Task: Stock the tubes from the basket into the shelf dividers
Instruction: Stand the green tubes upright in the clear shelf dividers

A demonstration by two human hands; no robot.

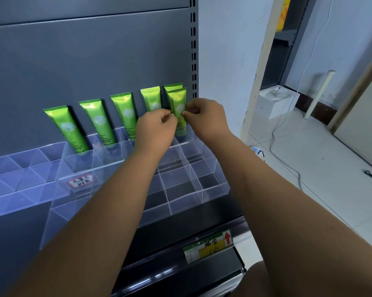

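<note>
- Head view: the left hand (157, 127) and right hand (202, 116) each pinch a side edge of one green tube (177, 101). It stands upright at the rear right end of the clear divider tray (210, 185), just in front of a second tube (172, 85).
- Four other tubes (99, 123) lean on the grey back panel (95, 56) in the rear row, each printed "Chamomile" lengthwise.
- A red-bordered label (80, 181) on the tray front has handwritten characters I cannot read.
- The shelf-edge price tag (208, 246) shows a red upward arrow.
</note>
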